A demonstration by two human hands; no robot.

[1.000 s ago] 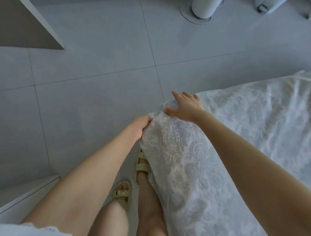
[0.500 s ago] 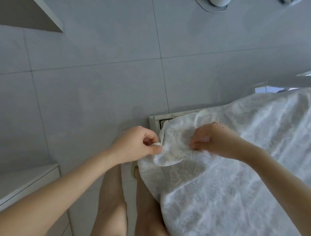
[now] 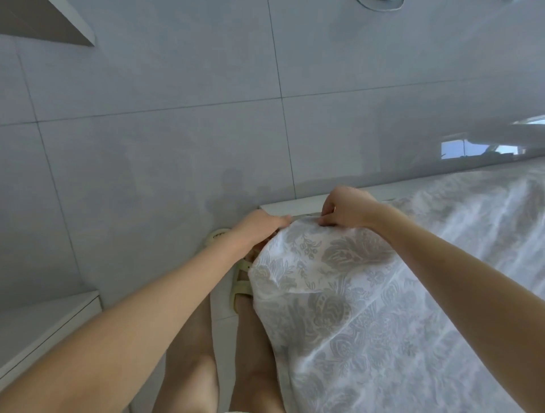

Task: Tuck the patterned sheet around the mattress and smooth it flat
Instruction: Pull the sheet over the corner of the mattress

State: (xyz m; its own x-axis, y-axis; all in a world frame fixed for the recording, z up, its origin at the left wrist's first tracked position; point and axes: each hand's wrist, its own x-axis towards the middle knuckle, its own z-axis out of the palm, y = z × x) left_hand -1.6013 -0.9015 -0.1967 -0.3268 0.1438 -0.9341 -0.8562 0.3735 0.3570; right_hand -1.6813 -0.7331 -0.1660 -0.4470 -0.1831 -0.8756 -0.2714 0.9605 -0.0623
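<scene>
A white sheet with a grey floral pattern (image 3: 339,294) covers the bed from the near corner out to the right. At that corner the white edge of the bed frame (image 3: 292,206) shows bare. My left hand (image 3: 259,227) grips the sheet's edge at the corner, its fingertips hidden behind the cloth. My right hand (image 3: 345,207) has its fingers curled and pinches the sheet's top edge just to the right of the left hand. The sheet bulges over the corner and hangs down the side in front of my legs.
Grey floor tiles (image 3: 162,147) spread to the left and beyond the bed. A white cabinet edge (image 3: 44,318) stands at the lower left. My feet in pale sandals (image 3: 239,283) stand close against the bed's side. A round white base (image 3: 380,3) sits at the top edge.
Both hands moved forward to the bed's corner with the sheet's edge, and the sheet now lies pulled over the corner. The view tipped further down over the bed.
</scene>
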